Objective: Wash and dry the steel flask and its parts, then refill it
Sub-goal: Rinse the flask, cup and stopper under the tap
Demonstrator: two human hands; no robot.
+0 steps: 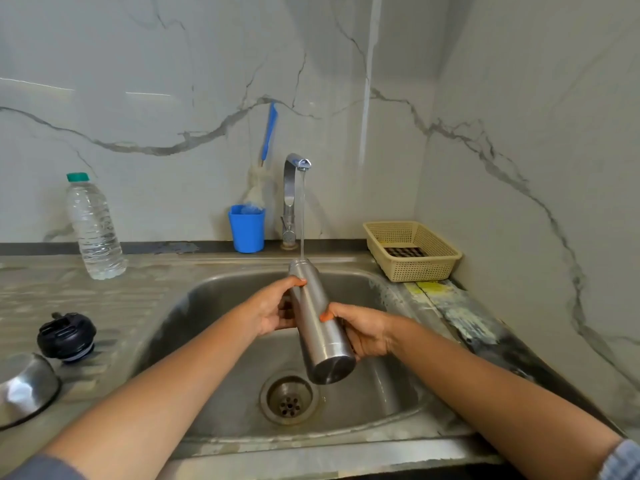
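The steel flask point(317, 317) hangs tilted over the sink point(207, 292), mouth up and away from me, base toward me. Water runs from the tap point(294, 188) straight onto its mouth. My left hand point(268, 311) grips the flask's upper part from the left, thumb on the front. My right hand point(363, 329) holds its lower part from the right. The flask's black stopper point(67, 337) stands on the draining board at the left. A steel cup lid point(26, 388) lies beside it, near the left edge.
A clear water bottle point(93, 226) with a green cap stands on the counter at the left. A blue cup point(246, 227) holds a bottle brush point(265, 161) behind the sink. A beige basket point(412, 249) sits at the right. The drain point(289, 398) is open below the flask.
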